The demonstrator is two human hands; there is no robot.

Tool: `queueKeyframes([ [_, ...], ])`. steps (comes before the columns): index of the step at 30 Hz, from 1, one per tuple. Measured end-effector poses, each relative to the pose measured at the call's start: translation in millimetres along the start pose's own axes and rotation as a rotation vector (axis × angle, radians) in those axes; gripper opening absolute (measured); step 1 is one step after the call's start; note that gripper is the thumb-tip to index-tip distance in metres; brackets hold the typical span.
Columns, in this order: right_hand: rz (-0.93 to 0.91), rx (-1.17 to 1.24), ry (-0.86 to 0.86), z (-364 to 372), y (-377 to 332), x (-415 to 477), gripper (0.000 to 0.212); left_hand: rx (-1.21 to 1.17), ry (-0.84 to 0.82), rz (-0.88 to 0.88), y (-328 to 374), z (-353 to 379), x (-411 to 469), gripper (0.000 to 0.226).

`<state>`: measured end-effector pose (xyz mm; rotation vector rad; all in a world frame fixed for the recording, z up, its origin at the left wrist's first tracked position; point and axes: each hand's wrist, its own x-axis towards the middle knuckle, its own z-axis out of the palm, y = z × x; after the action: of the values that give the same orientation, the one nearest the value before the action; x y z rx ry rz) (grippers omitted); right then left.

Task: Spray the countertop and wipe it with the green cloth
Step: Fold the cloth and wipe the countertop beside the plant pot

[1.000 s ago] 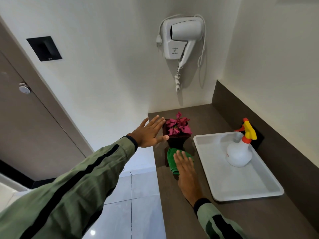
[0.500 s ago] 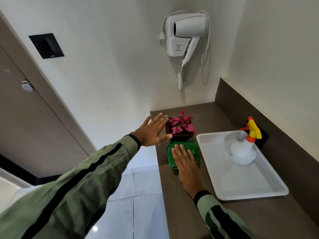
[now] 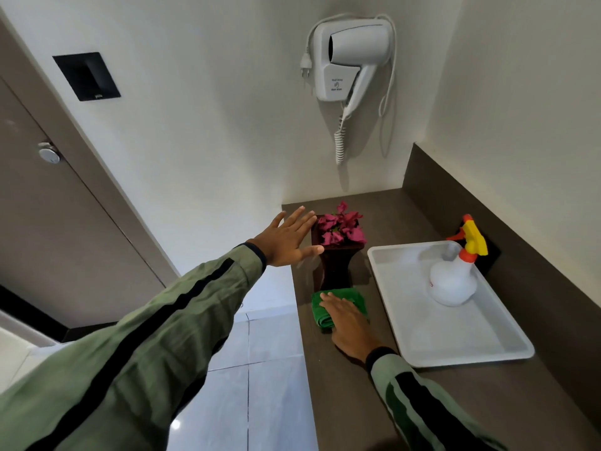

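The folded green cloth lies on the dark brown countertop, just in front of a flower pot. My right hand presses flat on top of the cloth, fingers pointing away from me, and covers much of it. My left hand is stretched out with fingers spread, hovering at the counter's left edge beside the pot and holding nothing. The white spray bottle with a yellow and orange trigger head stands upright in a white tray to the right of the cloth.
A dark pot of pink flowers stands between my hands. A white hair dryer hangs on the wall above the counter's far end. A dark backsplash runs along the right. A brown door and tiled floor lie to the left.
My right hand slid the green cloth toward the flower pot and has drawn it back toward me. My left hand has stayed beside the pot.
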<state>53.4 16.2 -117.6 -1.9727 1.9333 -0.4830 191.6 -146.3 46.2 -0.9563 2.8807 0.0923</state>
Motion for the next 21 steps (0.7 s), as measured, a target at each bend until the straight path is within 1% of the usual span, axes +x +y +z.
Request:
queueKeyframes([
  [3,0.081,0.063,-0.031,-8,-6,5,0.064,0.016,-0.005,-0.003,-1,-1,1,0.082],
  [6,0.150,0.134,-0.124,-20,-10,10,0.049,0.021,-0.002,-0.007,-2,2,1,0.083],
  [8,0.167,0.229,-0.158,-30,-14,13,0.038,0.034,0.001,-0.014,-1,1,1,0.083],
  [10,0.191,0.387,-0.128,-37,-18,13,0.029,0.038,0.010,-0.022,2,0,-3,0.087],
  [11,0.203,0.467,-0.087,-40,-19,11,0.027,0.000,0.040,-0.042,3,0,-7,0.092],
  [13,0.232,0.577,0.026,-50,-15,7,0.029,-0.183,0.184,-0.126,7,5,-21,0.097],
  [14,0.260,0.657,0.071,-57,-11,3,0.032,-0.270,0.282,-0.178,9,12,-31,0.091],
  [15,0.291,0.777,0.101,-64,-8,-2,0.034,-0.333,0.390,-0.240,12,22,-43,0.081],
  [17,0.360,1.031,0.162,-76,-2,-14,0.031,-0.458,0.555,-0.383,24,48,-67,0.053],
  [19,0.457,1.178,0.262,-89,6,-28,0.027,-0.679,0.623,-0.491,48,72,-86,0.025],
  [20,0.515,1.258,0.296,-94,12,-35,0.026,-0.788,0.628,-0.515,63,80,-92,0.015],
  [21,0.563,1.331,0.313,-98,17,-40,0.027,-0.898,0.602,-0.516,79,88,-95,0.012],
])
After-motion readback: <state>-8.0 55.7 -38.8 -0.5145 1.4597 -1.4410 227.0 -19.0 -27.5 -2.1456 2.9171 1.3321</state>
